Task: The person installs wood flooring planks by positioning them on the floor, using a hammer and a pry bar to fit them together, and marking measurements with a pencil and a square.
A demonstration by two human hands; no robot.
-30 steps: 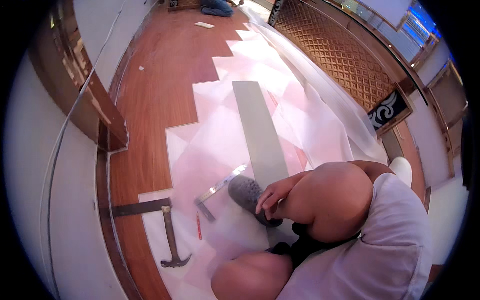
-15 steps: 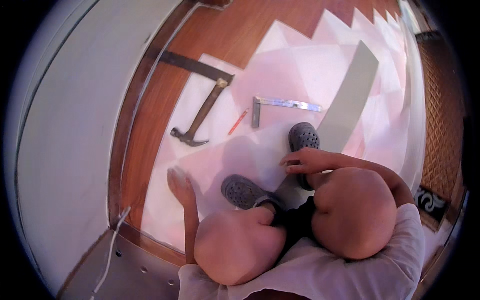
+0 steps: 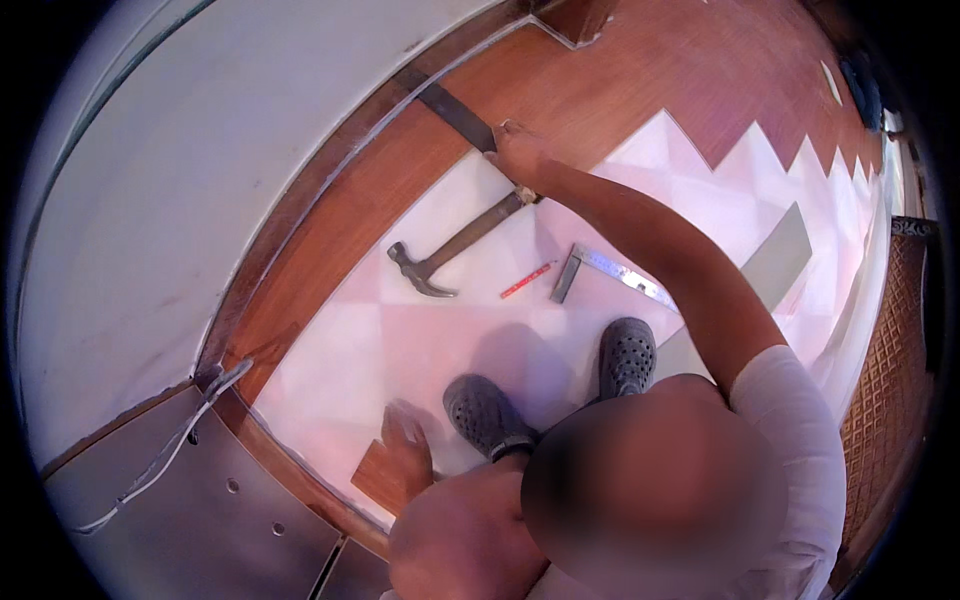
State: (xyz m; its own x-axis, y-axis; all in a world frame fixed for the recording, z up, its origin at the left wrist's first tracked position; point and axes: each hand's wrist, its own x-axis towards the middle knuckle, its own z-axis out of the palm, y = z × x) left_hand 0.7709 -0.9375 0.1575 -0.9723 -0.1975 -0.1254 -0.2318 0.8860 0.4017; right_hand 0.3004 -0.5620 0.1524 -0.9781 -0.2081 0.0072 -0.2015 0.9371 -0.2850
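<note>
My right hand (image 3: 521,158) is reached far forward, its fingers closed on the near end of a dark metal pull bar (image 3: 455,115). The bar lies slantwise over the wood planks, its far end at the wall edge. Just below that hand, a claw hammer (image 3: 465,235) with a wooden handle rests on the pale underlay. Down by my left foot, my left hand (image 3: 405,448) is slightly blurred and grips a small brown wood piece (image 3: 378,482) close to the floor.
A red pencil (image 3: 527,280) and a try square (image 3: 625,276) lie ahead of my grey clogs (image 3: 487,415). A grey board (image 3: 780,255) is to the right. Laid planks (image 3: 580,95) end in a stepped edge over the underlay (image 3: 440,340). A white cable (image 3: 180,440) hangs at left.
My right hand has moved from beside my right foot forward onto the pull bar. My left hand has drawn back toward me, where the small wood piece now shows. The view has turned.
</note>
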